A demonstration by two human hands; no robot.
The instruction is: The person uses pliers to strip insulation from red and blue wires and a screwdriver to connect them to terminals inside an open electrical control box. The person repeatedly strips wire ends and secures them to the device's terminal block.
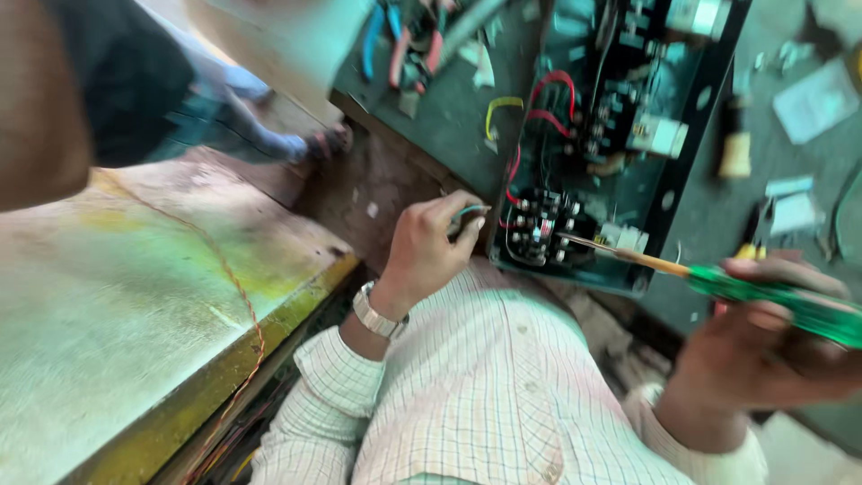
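Fingers (460,216) of left hand (429,250) pinched shut on a thin green wire (476,210) at the left edge of the open black electrical box (691,117). Right hand (763,350), near right, fist closed around green-handled screwdriver (781,301); tip touches the contactor block (539,229) inside. Box sits on the green workbench (449,126); pliers (400,45) far left.

**Count on the bench**

Two hands: left hand (429,247), right hand (763,355). One green-handled screwdriver (781,301). One open black control box (611,135). One wristwatch (377,314). One yellow wire loop (499,108). One pair of blue-handled pliers (379,36).
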